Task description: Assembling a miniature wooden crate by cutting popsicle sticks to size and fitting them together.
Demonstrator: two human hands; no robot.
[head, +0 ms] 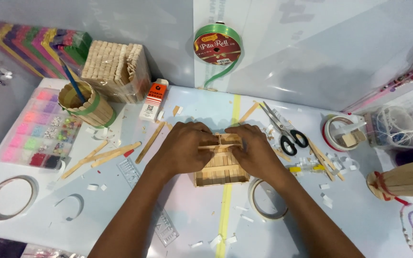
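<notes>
The white table (192,215) fills the frame, with bare room at lower centre between the forearms and a wall closing off its upper edge. At centre sits the craft-stick box (221,169), both hands pressing on its top: left hand (185,145) and right hand (254,148) curl their fingers closed over a stick. A tape roll (264,198) lies just right of the box, scissors (285,131) upper right, loose sticks (108,155) left.
</notes>
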